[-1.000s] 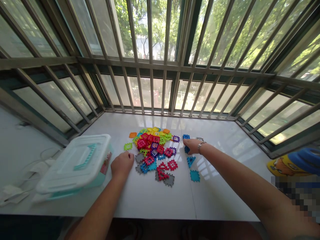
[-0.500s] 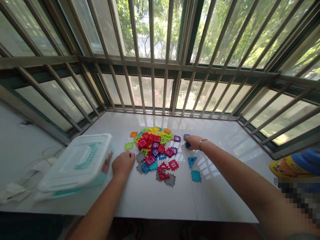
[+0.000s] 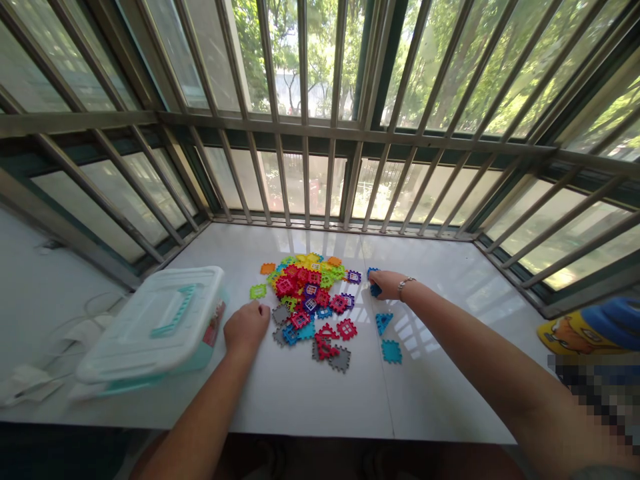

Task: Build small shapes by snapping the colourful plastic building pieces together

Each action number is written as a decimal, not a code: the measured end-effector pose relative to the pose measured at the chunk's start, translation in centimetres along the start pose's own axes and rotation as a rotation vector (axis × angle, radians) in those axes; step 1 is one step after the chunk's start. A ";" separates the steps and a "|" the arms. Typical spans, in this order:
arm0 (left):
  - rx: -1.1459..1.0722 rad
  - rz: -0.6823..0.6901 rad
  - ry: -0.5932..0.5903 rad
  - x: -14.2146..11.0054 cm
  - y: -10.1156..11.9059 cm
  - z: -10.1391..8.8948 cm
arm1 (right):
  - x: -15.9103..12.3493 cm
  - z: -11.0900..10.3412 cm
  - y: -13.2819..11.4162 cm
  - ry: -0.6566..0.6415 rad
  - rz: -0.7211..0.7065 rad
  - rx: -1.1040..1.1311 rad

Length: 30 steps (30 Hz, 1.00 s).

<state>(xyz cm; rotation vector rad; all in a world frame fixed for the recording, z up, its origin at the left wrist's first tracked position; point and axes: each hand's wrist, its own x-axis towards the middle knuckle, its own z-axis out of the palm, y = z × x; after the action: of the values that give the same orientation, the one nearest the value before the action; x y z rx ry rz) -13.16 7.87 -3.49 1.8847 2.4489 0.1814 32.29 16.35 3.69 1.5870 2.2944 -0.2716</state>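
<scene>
We have a heap of plastic building tiles point(image 3: 305, 293) mid-worktop point(image 3: 440, 400), with a lidded storage box point(image 3: 150, 327) left of it and crumpled paper point(image 3: 25, 387) further left. Our left hand point(image 3: 246, 328) sits between box and heap, just beside the heap. Our right hand point(image 3: 387, 283) is right of the heap, on a loose tile point(image 3: 374, 289). Two more loose tiles point(image 3: 391, 351) lie right of the heap, nearer us. Window bars point(image 3: 300, 167) run behind the worktop.

The snap-together tiles point(image 3: 305, 287) look like smooth, shiny plastic, and they lie on a glossy white countertop point(image 3: 430, 393). The storage box point(image 3: 150, 327) is cloudy, semi-clear plastic, the window bars point(image 3: 305, 173) are dull metal, and the bracelet point(image 3: 406, 285) is bright polished metal.
</scene>
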 end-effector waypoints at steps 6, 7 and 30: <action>0.004 0.000 -0.005 -0.1 0.2 -0.3 | -1.6 -1.4 -0.3 0.020 -0.031 0.009; 0.006 -0.003 -0.006 -0.1 0.2 -0.4 | -2.1 -1.7 -0.4 0.026 -0.042 0.009; -0.002 -0.002 -0.013 -0.2 0.3 -0.5 | -8.6 4.3 -5.0 0.051 -0.328 -0.092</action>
<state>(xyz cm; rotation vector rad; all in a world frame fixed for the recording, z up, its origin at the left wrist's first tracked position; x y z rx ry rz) -12.83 7.74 -2.95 1.8770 2.4418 0.1709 31.09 5.58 2.79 1.1825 2.5622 -0.2018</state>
